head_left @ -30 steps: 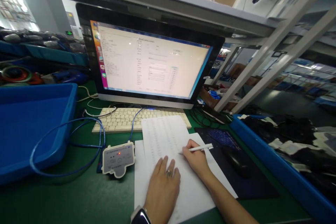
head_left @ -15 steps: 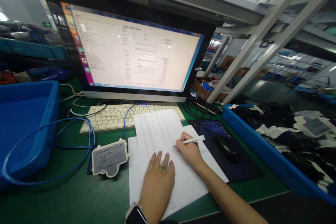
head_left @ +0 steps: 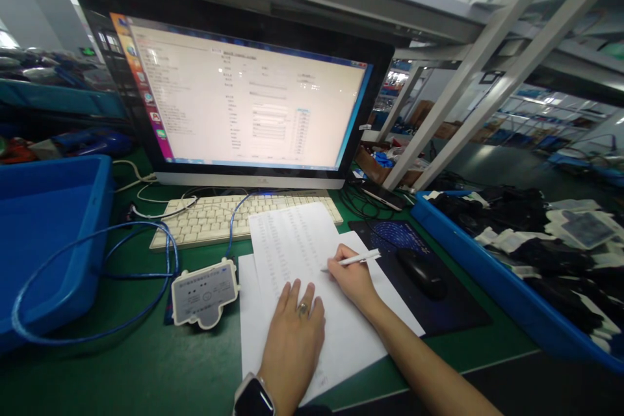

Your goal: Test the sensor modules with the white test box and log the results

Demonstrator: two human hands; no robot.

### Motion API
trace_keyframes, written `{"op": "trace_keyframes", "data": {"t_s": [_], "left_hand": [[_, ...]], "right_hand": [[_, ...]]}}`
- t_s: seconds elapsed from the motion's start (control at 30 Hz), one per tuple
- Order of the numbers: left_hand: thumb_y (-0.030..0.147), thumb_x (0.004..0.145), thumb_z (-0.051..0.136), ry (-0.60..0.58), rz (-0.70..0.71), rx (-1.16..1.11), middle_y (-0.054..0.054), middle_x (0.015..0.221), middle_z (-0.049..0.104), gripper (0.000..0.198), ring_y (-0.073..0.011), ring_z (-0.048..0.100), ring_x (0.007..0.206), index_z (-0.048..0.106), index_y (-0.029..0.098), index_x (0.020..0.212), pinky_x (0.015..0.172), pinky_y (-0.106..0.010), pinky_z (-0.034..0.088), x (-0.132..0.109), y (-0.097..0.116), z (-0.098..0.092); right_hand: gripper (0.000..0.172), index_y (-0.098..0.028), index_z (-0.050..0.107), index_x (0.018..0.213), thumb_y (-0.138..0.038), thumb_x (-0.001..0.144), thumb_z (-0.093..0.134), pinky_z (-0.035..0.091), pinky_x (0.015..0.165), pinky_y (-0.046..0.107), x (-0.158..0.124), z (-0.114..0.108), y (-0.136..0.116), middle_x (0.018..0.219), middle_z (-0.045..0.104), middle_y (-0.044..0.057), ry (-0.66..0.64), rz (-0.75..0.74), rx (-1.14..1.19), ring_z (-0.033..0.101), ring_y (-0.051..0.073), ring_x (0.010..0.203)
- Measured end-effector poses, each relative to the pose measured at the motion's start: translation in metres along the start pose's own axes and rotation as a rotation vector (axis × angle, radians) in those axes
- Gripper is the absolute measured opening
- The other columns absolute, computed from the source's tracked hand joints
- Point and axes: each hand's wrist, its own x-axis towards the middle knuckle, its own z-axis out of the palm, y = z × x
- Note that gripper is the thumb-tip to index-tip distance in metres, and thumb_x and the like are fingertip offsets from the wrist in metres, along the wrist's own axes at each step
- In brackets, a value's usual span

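Left, a glossy blue bin [head_left: 49, 221] and a boxy white device [head_left: 205, 292] sit on the green tabletop [head_left: 146, 364]. Our left hand [head_left: 292, 338] lies on the printed paper [head_left: 292, 234], grip spread flat. Our right hand [head_left: 351, 281] has its grip pinching a slim white pen [head_left: 355, 260], tip on that paper, with a rounded black mouse [head_left: 422, 273] near.

Bright, even indoor light; monitor [head_left: 244, 101] screen overexposed, text washed out and unreadable. Soft shadows under the hands on the paper sheet [head_left: 302, 247]. Wide-angle bending at the edges, shelf struts [head_left: 487, 58] skewed. Background right hazy, print on paper blurred.
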Motion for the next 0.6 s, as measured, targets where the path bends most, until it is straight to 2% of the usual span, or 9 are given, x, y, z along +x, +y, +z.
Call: {"op": "trace_keyframes", "data": {"t_s": [0.27, 0.47, 0.6], "left_hand": [[0.017, 0.082, 0.052, -0.028, 0.004, 0.001, -0.010, 0.119, 0.062, 0.026, -0.0300, 0.053, 0.115, 0.063, 0.015, 0.106, 0.099, -0.047, 0.044, 0.0006, 0.0008, -0.0020], [0.016, 0.081, 0.053, 0.003, 0.017, 0.017, -0.010, 0.117, 0.063, 0.026, -0.0306, 0.055, 0.113, 0.064, 0.015, 0.105, 0.096, -0.048, 0.047, 0.0002, 0.0012, -0.0024], [0.013, 0.078, 0.055, 0.019, 0.027, 0.029, -0.011, 0.116, 0.064, 0.027, -0.0319, 0.057, 0.111, 0.065, 0.014, 0.103, 0.095, -0.049, 0.048, 0.0007, 0.0015, -0.0037]], "right_hand": [[0.019, -0.024, 0.036, 0.053, -0.028, 0.067, 0.048, 0.034, 0.049, 0.025, 0.0000, 0.0002, -0.0012, 0.044, 0.047, -0.006, -0.023, -0.006, -0.018, 0.043, 0.013, 0.047], [0.019, -0.024, 0.034, 0.050, -0.029, 0.062, 0.048, 0.031, 0.046, 0.025, 0.0005, 0.0003, -0.0025, 0.041, 0.042, -0.006, -0.021, -0.010, -0.026, 0.038, 0.012, 0.044], [0.018, -0.024, 0.035, 0.050, -0.029, 0.063, 0.048, 0.033, 0.047, 0.025, 0.0003, 0.0002, -0.0032, 0.041, 0.044, -0.006, -0.020, -0.011, -0.027, 0.041, 0.013, 0.044]]}}
